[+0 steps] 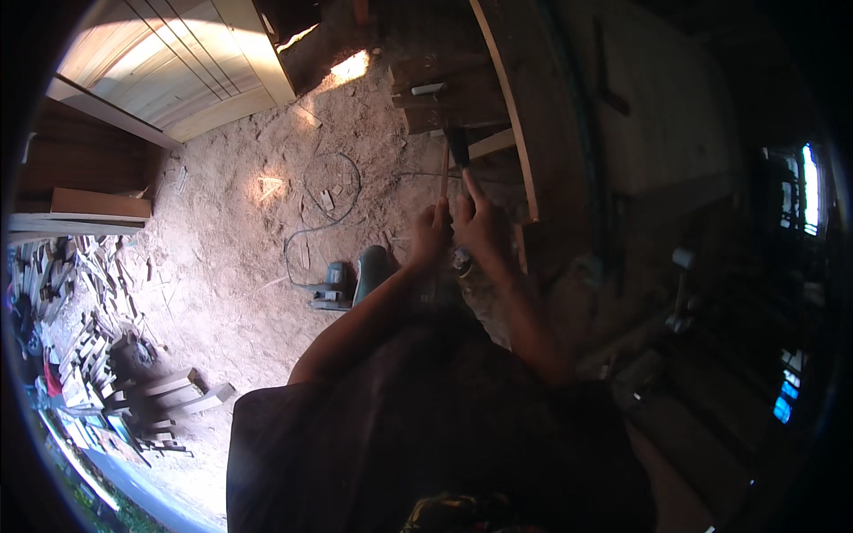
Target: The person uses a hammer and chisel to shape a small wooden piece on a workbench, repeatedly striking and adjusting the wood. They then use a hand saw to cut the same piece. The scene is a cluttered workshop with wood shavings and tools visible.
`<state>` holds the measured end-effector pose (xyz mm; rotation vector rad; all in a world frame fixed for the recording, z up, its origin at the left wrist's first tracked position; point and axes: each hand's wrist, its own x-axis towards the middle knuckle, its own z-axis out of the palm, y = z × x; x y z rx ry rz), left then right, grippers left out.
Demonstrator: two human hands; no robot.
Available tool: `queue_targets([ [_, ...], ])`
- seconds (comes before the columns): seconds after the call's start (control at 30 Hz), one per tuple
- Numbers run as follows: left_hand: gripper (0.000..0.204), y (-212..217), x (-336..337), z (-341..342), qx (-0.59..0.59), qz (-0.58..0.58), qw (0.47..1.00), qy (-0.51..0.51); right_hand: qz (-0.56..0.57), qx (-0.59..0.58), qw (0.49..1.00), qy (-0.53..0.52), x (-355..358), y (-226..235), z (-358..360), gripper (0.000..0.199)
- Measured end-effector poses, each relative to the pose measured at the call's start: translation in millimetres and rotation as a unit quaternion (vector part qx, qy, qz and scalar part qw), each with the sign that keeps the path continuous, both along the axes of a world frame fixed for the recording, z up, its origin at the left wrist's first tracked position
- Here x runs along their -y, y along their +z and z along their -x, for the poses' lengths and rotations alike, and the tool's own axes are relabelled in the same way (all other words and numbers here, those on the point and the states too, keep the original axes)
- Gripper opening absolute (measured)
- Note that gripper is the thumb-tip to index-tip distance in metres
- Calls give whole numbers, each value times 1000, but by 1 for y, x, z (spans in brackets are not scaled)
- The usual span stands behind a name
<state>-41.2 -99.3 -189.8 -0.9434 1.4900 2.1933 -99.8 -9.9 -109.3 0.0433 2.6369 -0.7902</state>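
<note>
My left hand (pixel 430 235) is closed around a thin wooden stick (pixel 445 169) that points away from me. Right beside it, my right hand (pixel 477 220) grips a dark tool with a broad flat end (pixel 457 147); one finger lies stretched along it. In the dim light its exact kind does not show. The stick and the tool are side by side, and I cannot tell whether they touch. Just beyond their ends lies a dark wooden board (pixel 451 111) with a small pale cylindrical thing (pixel 427 89) on it.
A corded power tool (pixel 330 289) sits on the dusty floor near my shoe (pixel 373 266), its dark cord (pixel 311 233) looping forward. A panelled wooden door (pixel 178 67) leans at far left, above stacked boards (pixel 98 204). Wood offcuts (pixel 93 346) pile at left. A long plank edge (pixel 511 115) rises at right.
</note>
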Motion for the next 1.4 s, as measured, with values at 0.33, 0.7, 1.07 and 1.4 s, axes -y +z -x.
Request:
queue_targets([
  [0.33, 50, -14, -8, 5, -4, 98, 995, -27, -23, 18, 999, -19, -11, -21, -9, 53],
  [0.7, 51, -12, -7, 4, 20, 25, 999, 24, 1, 14, 1000, -11, -10, -16, -14, 54],
  [1.07, 63, -10, -7, 8, 43, 33, 998, 13, -11, 23, 1000, 2, 0, 3, -6, 52],
  [1.4, 58, -8, 4, 12, 85, -21, 996, -14, 17, -26, 999, 7, -5, 0, -1, 51],
])
